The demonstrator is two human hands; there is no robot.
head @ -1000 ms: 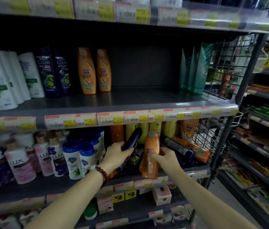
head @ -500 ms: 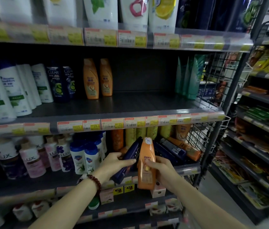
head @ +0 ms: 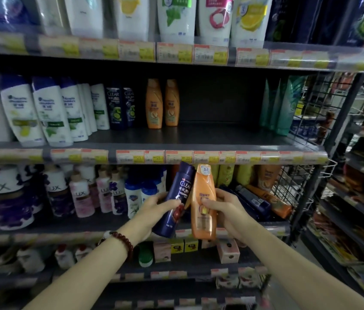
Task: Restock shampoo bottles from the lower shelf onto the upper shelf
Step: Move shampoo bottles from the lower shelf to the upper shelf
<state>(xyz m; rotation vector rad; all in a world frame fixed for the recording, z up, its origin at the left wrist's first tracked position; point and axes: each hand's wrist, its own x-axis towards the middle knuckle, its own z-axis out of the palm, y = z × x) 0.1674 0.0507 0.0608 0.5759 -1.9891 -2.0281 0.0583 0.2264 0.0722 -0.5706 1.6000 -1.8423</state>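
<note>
Both bottles have risen since a second ago, from among the lower shelf's stock to just under the upper shelf's label strip, and now sit out in front of the rack. Left hand (head: 154, 211) wraps its fingers (head: 172, 203) and thumb around the middle of the blue bottle (head: 177, 198), which tilts right with its cap up. Right hand (head: 225, 211) grips the orange bottle (head: 204, 202) from the side, fingertips (head: 209, 203) across its label; it stands nearly upright. The two bottles touch along their sides.

Each is smooth, glossy plastic: the blue one slim and straight-sided, the orange one curved, wider low down, with a flat cap. A beaded bracelet (head: 121, 241) circles the left wrist.

Behind the hands, the lower shelf (head: 87, 227) holds more blue and orange bottles lying tipped over at the right. The upper shelf (head: 210, 136) is dark metal with a price-tag strip; two orange bottles (head: 162, 104) stand on it beside dark blue ones (head: 119, 106), with bare space to their right. A wire grid (head: 319, 104) closes the rack's right end, with another aisle's shelves past it.
</note>
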